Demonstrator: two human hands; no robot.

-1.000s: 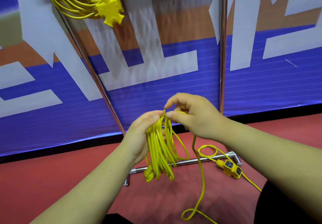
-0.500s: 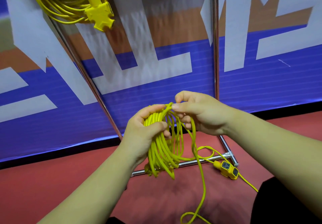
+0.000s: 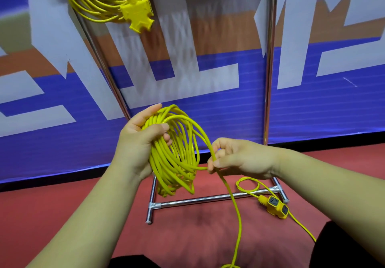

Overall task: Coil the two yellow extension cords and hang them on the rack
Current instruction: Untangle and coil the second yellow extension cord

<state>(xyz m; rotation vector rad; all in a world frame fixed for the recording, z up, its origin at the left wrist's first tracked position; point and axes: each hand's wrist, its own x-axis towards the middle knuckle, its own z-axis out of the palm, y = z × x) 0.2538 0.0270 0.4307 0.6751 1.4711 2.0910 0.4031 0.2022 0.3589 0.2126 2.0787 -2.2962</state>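
Left hand (image 3: 135,144) grips the coil (image 3: 177,163) near its top, loops hanging down. Right hand (image 3: 239,159) pinches the loose run (image 3: 235,205) just right of the coil. Slack drops floorward, socket end (image 3: 275,206) lies lower right (other cord (image 3: 98,3) hangs on rack (image 3: 198,200)).

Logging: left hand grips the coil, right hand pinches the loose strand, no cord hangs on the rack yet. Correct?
No: the head view shows one coiled cord hanging on the rack, upper left. The left hand does grip the coil and the right hand pinches the loose strand.
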